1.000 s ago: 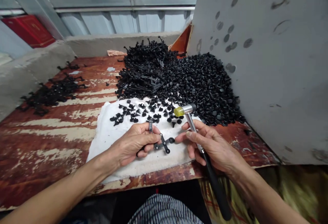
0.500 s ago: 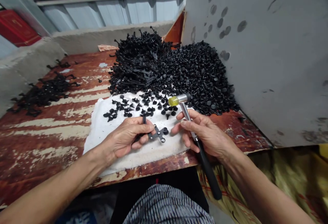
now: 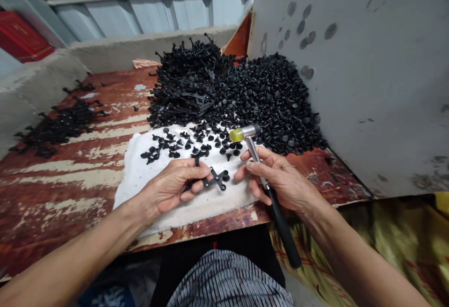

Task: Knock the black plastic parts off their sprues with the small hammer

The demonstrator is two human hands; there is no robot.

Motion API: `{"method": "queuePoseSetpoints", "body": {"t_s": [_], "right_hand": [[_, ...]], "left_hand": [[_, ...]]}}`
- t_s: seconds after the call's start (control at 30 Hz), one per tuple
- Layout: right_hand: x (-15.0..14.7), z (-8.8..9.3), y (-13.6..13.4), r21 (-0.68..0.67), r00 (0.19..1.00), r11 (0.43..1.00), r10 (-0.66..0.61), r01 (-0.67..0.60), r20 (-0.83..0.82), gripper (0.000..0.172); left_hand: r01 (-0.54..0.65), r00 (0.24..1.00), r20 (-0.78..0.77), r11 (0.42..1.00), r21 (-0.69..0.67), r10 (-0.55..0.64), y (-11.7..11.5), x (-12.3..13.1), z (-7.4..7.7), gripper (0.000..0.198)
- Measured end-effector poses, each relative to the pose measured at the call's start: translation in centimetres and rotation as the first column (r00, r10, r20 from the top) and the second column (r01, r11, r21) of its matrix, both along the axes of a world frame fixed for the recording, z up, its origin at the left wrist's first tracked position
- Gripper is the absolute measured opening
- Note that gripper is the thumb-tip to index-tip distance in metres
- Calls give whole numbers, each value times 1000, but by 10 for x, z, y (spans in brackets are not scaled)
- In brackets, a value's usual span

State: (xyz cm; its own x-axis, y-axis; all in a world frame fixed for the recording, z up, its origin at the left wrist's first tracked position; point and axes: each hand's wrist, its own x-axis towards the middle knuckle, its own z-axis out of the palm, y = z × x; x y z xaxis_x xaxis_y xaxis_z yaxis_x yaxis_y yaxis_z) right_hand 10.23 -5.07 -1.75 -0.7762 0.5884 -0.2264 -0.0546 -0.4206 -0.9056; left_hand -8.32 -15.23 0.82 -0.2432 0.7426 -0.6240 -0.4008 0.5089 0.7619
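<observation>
Rust-streaked workbench (image 3: 59, 194), left hand (image 3: 168, 190) fingers clenched on black plastic sprue (image 3: 215, 180), right hand (image 3: 280, 176) fingers wrapped around soft-faced hammer (image 3: 282, 227)

Peeling red bench (image 3: 52, 194), white cloth (image 3: 135, 190), black plastic clips (image 3: 266, 101)

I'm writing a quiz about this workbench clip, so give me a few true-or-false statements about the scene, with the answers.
The right hand holds a hammer with a yellow tip. True.
The left hand is empty. False: it holds a black plastic piece.
A white cloth lies on a rusty red table. True.
The gray board stands to the left of the big black heap. False: it stands to the right of the heap.
</observation>
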Motion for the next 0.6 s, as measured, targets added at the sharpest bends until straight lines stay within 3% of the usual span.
{"method": "queuePoseSetpoints", "body": {"t_s": [0.6], "right_hand": [[2, -1, 1, 25, 1000, 1000, 9, -9, 2, 21]], "left_hand": [[28, 1000, -13, 1000, -10, -28, 1, 0, -4, 7]]}}
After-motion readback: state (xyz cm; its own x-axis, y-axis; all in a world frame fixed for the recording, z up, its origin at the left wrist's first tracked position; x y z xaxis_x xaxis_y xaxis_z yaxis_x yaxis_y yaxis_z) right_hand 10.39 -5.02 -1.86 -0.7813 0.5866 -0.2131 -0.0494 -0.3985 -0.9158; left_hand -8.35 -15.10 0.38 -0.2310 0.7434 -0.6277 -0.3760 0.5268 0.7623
